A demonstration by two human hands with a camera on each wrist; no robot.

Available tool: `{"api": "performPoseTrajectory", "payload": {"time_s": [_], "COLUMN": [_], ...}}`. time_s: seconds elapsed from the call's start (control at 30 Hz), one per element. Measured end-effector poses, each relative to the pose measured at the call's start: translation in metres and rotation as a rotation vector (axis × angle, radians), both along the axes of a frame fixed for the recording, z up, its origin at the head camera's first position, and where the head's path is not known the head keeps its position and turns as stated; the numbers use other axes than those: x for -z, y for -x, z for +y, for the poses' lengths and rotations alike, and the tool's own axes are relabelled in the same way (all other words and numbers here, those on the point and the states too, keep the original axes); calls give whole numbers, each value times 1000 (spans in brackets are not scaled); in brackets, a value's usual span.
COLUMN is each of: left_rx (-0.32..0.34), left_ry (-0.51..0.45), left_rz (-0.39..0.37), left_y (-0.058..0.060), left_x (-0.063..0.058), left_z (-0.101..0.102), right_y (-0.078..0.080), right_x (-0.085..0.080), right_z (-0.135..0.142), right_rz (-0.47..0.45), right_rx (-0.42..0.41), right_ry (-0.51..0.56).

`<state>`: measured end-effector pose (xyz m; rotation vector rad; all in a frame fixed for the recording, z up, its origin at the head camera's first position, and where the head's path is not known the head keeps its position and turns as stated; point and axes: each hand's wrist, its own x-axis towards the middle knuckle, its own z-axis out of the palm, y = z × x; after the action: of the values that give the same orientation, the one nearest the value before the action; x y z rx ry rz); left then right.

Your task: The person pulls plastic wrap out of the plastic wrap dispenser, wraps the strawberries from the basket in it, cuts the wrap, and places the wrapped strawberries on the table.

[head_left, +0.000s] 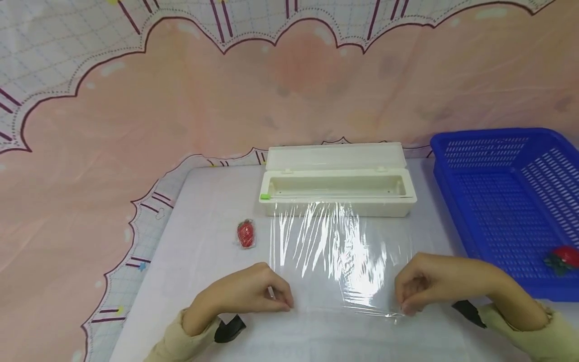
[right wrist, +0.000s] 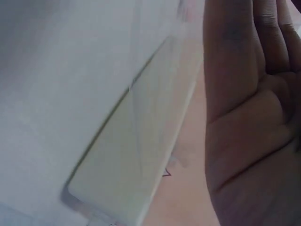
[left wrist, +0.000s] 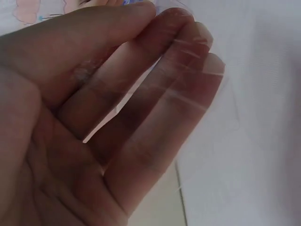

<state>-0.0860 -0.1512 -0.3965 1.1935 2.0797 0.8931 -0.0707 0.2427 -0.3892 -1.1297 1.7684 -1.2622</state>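
Note:
A clear sheet of plastic wrap [head_left: 334, 251] stretches from the front of an open white wrap dispenser box [head_left: 336, 208] toward the person. My left hand [head_left: 255, 291] pinches its near left corner between thumb and fingers. In the left wrist view, film [left wrist: 188, 94] lies over the fingertips. At the near right corner, my right hand [head_left: 436, 284] pinches the wrap with its fingers curled. The right wrist view shows the palm [right wrist: 249, 141] beside the pale dispenser box [right wrist: 127, 141]. A red strawberry [head_left: 246, 234] in clear wrapping lies left of the sheet.
A blue plastic basket [head_left: 470, 236] stands on the right, with another strawberry [head_left: 564, 259] inside. The dispenser's lid [head_left: 334, 157] is raised at the back, and a small green slider [head_left: 265, 196] sits on its front left edge. A pale patterned cloth [head_left: 203, 100] hangs behind.

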Motion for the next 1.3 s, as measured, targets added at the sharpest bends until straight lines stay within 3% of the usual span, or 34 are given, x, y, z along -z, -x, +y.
{"api": "performPoseTrajectory", "payload": {"time_s": [0.3, 0.57, 0.93, 1.3], "left_rx": [-56, -77, -69, -52], "left_ry": [64, 200, 212, 198], "left_rz": [-67, 40, 82, 53], "left_y": [0, -3, -7, -9], "left_x": [12, 20, 20, 20], "left_z": [4, 7, 7, 6], "right_y": [4, 2, -2, -4], "right_x": [16, 27, 29, 32], "right_z": [-7, -7, -10, -9], "right_rz": [59, 126, 144, 184], "right_rx": [1, 27, 57, -4], "right_ry": [-105, -224, -300, -251]}}
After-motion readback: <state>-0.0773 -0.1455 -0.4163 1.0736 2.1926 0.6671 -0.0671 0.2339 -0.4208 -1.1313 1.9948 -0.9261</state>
